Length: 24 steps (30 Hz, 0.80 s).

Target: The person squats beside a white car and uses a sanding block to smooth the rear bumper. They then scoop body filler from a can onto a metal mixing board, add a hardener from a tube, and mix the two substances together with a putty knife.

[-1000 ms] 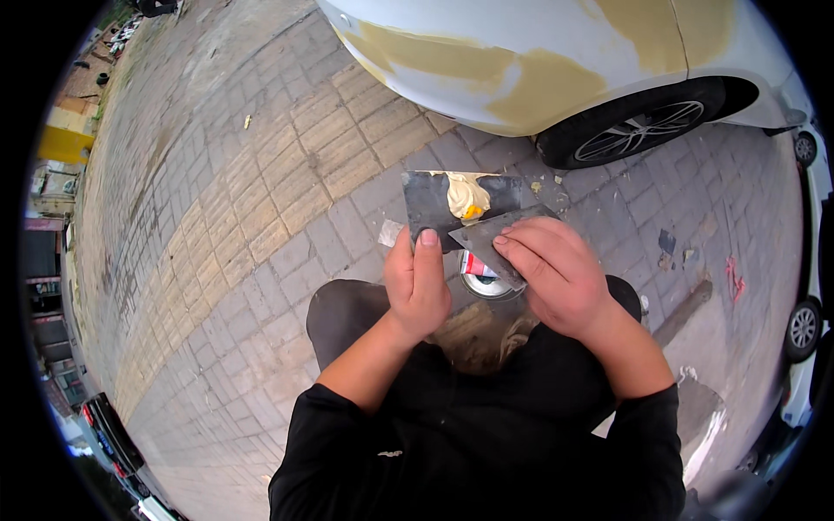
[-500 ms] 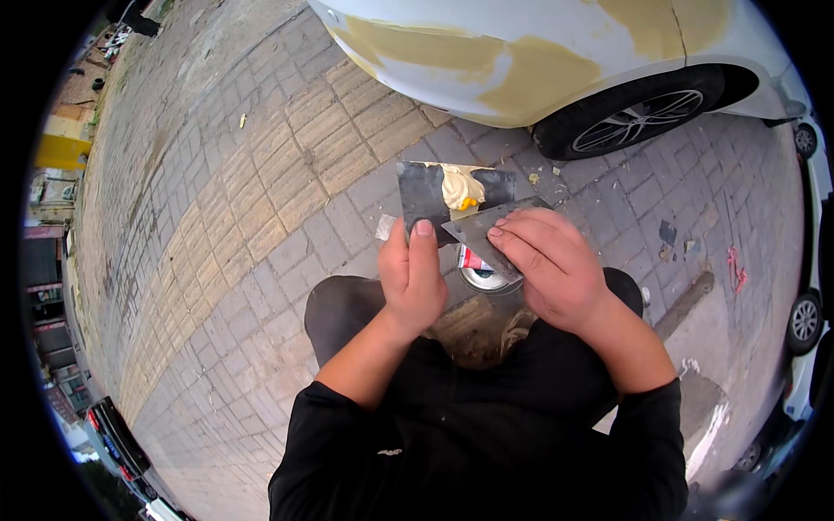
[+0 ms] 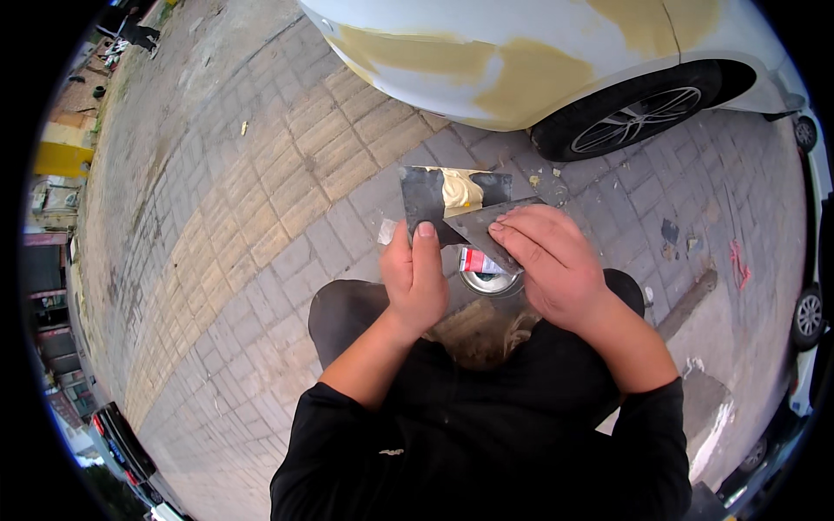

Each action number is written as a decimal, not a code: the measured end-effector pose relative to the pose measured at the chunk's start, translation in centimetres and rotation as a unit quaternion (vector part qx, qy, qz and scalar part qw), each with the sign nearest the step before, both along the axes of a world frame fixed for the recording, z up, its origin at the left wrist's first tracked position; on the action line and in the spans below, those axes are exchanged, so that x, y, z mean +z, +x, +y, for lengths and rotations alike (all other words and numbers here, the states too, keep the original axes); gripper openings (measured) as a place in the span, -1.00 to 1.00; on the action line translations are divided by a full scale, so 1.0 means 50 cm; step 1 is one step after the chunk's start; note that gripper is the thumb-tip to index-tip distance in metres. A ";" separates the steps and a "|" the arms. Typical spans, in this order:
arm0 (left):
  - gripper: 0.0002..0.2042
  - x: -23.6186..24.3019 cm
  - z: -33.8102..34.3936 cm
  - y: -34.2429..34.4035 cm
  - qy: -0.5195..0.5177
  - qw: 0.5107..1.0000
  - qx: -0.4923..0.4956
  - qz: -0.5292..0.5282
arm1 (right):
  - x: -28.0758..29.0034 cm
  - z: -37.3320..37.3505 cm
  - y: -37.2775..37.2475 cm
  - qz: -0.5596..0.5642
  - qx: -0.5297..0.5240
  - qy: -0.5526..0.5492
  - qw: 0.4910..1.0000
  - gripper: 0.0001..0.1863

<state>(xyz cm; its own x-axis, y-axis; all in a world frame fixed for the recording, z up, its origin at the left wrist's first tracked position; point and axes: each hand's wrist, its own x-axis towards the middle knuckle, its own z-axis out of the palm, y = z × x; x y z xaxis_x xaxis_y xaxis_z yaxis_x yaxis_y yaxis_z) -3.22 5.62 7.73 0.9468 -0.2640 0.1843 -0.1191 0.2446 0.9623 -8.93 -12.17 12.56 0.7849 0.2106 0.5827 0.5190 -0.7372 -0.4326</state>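
My left hand grips a dark flat putty board by its near edge, thumb on top. Cream-coloured filler putty lies smeared on that board, with a small trace of yellow in it. My right hand is closed on a dark grey putty scraper, fingers laid along its upper face. The scraper's far corner overlaps the board at the lower edge of the putty. Below the scraper, partly covered by it, sits an open round tin with a red and white tube in it.
Ahead stands a white car with tan filler patches and a black wheel. Paving bricks carry scraps and a red strip. My knees flank the tin. Parked cars line the right side.
The putty has gone from a heaped mound to a flatter, spread layer, and less yellow shows in it. Both hands keep nearly the same places.
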 end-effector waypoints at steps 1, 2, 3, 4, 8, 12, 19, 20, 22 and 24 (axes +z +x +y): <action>-0.76 -0.010 0.008 0.000 0.022 1.000 0.001 -0.020 | 0.010 0.002 -0.008 -0.004 -0.017 -0.006 1.000 -0.59; -0.77 -0.016 0.016 0.005 0.045 0.998 0.000 -0.042 | 0.020 0.008 -0.003 -0.021 -0.030 -0.007 0.999 -0.59; -0.79 0.003 0.019 0.003 0.097 0.993 0.011 -0.064 | 0.021 0.020 0.000 0.024 -0.026 -0.010 0.999 -0.59; -0.80 0.002 0.018 0.003 0.097 0.994 0.019 -0.051 | 0.019 0.023 0.000 0.034 -0.015 0.002 0.999 -0.59; -0.80 0.034 0.022 0.000 0.160 0.985 -0.019 -0.063 | 0.029 0.021 -0.001 -0.025 -0.036 0.032 0.999 -0.61; -0.80 0.034 0.024 -0.005 0.119 0.992 -0.033 0.013 | 0.028 0.029 -0.001 0.010 -0.026 0.008 1.000 -0.61; -0.80 0.037 0.022 -0.006 0.149 0.987 -0.016 -0.051 | 0.020 0.030 -0.001 0.025 -0.030 0.010 0.999 -0.60; -0.79 0.031 0.021 -0.005 0.147 0.987 -0.015 -0.067 | 0.022 0.026 -0.002 0.009 -0.035 0.013 0.999 -0.60; -0.79 0.013 0.022 -0.001 0.144 0.984 -0.014 -0.099 | 0.027 0.019 -0.006 -0.022 -0.046 0.020 0.998 -0.60; -0.79 0.028 0.012 -0.008 0.140 0.984 -0.013 -0.112 | 0.030 0.015 -0.007 -0.023 -0.056 0.020 0.998 -0.58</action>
<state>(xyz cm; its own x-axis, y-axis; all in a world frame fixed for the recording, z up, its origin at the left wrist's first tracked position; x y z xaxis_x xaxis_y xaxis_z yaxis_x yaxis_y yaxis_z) -3.62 6.23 9.11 0.8834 -0.3567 0.3038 -0.3323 -0.0198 0.9430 -9.26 -11.41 14.06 0.7750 0.0993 0.6241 0.4540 -0.7744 -0.4406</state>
